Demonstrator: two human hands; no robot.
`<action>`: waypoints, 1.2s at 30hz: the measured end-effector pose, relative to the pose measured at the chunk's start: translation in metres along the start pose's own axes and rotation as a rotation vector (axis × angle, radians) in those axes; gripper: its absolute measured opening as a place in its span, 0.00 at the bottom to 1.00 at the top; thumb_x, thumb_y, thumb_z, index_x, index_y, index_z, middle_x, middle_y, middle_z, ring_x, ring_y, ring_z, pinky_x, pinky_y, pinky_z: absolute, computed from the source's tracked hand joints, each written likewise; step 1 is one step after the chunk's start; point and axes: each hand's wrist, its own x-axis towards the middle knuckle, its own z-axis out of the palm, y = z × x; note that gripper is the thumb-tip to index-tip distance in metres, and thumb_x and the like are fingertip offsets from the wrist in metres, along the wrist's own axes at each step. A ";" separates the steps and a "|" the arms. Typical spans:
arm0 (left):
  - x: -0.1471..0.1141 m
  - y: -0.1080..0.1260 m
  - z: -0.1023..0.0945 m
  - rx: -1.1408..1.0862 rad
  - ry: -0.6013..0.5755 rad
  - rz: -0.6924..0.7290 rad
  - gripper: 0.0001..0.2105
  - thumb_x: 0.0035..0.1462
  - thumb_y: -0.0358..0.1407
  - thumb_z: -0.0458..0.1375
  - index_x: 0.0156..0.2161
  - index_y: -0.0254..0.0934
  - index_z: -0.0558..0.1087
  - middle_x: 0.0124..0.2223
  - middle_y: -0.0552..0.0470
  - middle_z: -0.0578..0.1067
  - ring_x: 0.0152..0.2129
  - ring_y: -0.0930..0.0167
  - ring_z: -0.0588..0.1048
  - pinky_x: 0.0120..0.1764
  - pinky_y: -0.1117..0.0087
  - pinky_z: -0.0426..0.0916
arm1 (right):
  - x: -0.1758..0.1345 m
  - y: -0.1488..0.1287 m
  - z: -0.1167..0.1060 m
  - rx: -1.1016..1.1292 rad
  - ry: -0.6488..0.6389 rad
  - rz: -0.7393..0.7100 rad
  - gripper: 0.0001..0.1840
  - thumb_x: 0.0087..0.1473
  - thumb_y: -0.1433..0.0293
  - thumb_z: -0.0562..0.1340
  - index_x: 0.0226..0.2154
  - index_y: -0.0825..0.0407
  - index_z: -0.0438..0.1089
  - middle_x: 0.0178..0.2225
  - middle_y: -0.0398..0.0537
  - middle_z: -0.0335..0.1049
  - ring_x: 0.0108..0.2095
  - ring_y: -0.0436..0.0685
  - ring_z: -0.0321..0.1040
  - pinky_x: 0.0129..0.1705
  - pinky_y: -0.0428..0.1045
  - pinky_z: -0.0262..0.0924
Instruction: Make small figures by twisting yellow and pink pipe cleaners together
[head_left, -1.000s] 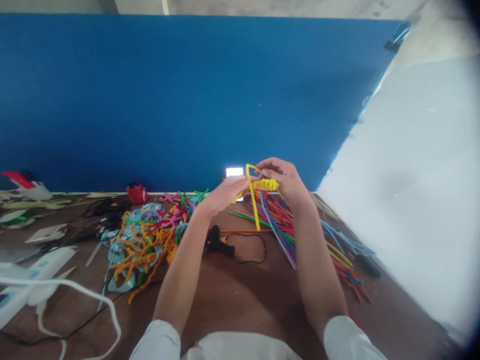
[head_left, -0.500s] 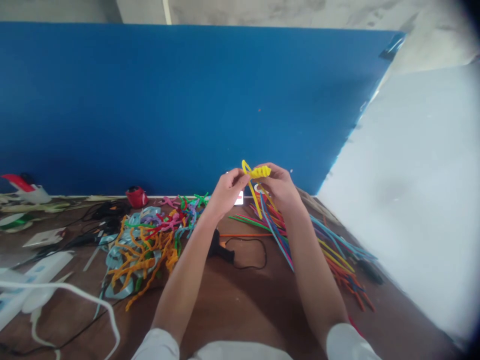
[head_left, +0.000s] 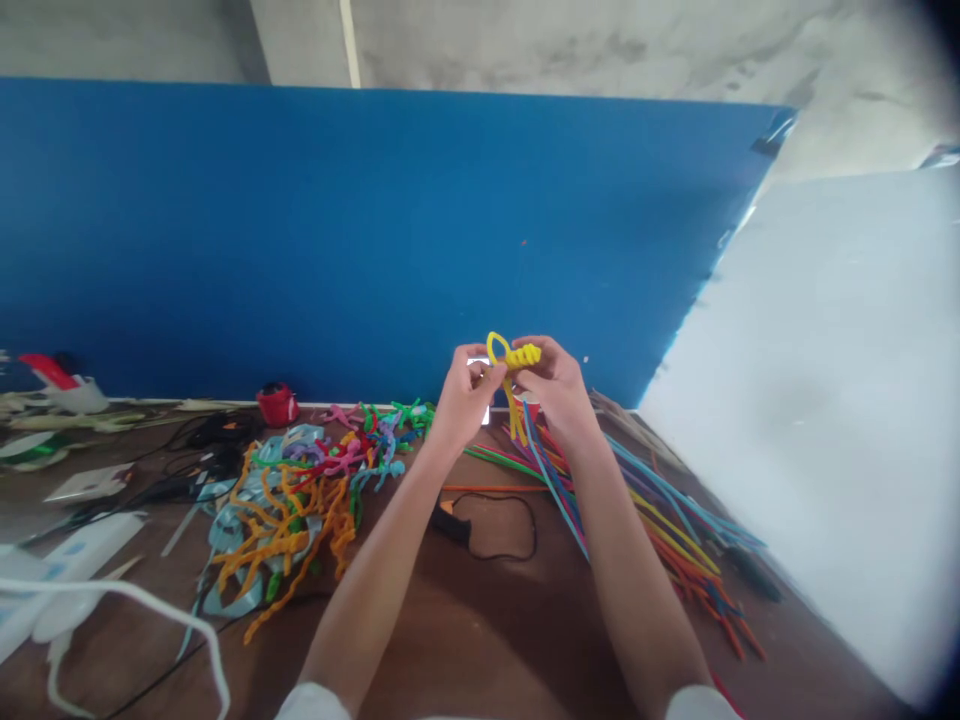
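Two yellow tails [head_left: 514, 412] swung closer together; two hands [head_left: 460, 398] [head_left: 559, 388] clamped on one yellow coil [head_left: 523, 356].

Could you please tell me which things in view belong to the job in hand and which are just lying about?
Seemingly in the job:
yellow coil, held by the left hand and right hand
perhaps the loose stems, similar in kind

Seemingly just lying about:
power strip
red pot
black tool
orange strands
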 end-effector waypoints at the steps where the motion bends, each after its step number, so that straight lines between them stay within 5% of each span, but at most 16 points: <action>1: 0.000 0.000 -0.001 -0.008 0.001 -0.003 0.18 0.62 0.41 0.59 0.53 0.37 0.62 0.27 0.59 0.67 0.20 0.78 0.64 0.24 0.76 0.57 | 0.000 0.001 0.001 -0.010 0.013 -0.007 0.18 0.39 0.76 0.64 0.38 0.50 0.70 0.32 0.42 0.75 0.30 0.51 0.70 0.31 0.47 0.63; 7: 0.001 0.007 -0.012 0.006 -0.110 -0.016 0.26 0.61 0.41 0.59 0.63 0.40 0.61 0.27 0.59 0.67 0.21 0.78 0.66 0.26 0.76 0.59 | 0.000 0.003 -0.001 -0.125 -0.058 0.030 0.07 0.42 0.73 0.63 0.30 0.53 0.73 0.27 0.42 0.73 0.28 0.50 0.67 0.31 0.47 0.60; 12: 0.001 0.007 -0.016 -0.003 -0.128 -0.033 0.22 0.59 0.45 0.61 0.55 0.42 0.63 0.26 0.60 0.67 0.19 0.78 0.65 0.24 0.76 0.56 | -0.001 0.000 -0.005 -0.091 -0.161 0.106 0.05 0.47 0.73 0.63 0.31 0.53 0.73 0.28 0.42 0.73 0.28 0.50 0.67 0.32 0.47 0.60; 19: 0.002 0.000 -0.009 -0.100 -0.008 -0.009 0.18 0.58 0.45 0.61 0.45 0.40 0.60 0.27 0.61 0.70 0.19 0.79 0.66 0.25 0.77 0.59 | 0.002 0.003 -0.011 -0.090 -0.259 0.032 0.24 0.51 0.62 0.70 0.48 0.49 0.68 0.41 0.46 0.75 0.37 0.51 0.72 0.40 0.48 0.67; 27: -0.001 0.003 -0.003 -0.047 0.074 0.015 0.15 0.62 0.47 0.58 0.43 0.39 0.63 0.26 0.59 0.69 0.21 0.78 0.67 0.24 0.77 0.59 | -0.004 0.003 0.006 -0.294 -0.104 -0.154 0.13 0.59 0.59 0.63 0.40 0.50 0.69 0.36 0.46 0.73 0.35 0.52 0.70 0.38 0.47 0.64; 36: -0.001 0.004 -0.006 0.126 0.078 0.048 0.15 0.63 0.48 0.55 0.43 0.37 0.69 0.36 0.52 0.74 0.30 0.74 0.73 0.32 0.74 0.64 | 0.000 0.006 -0.002 -0.230 -0.119 -0.117 0.10 0.58 0.62 0.64 0.32 0.50 0.66 0.28 0.40 0.66 0.28 0.48 0.62 0.32 0.46 0.58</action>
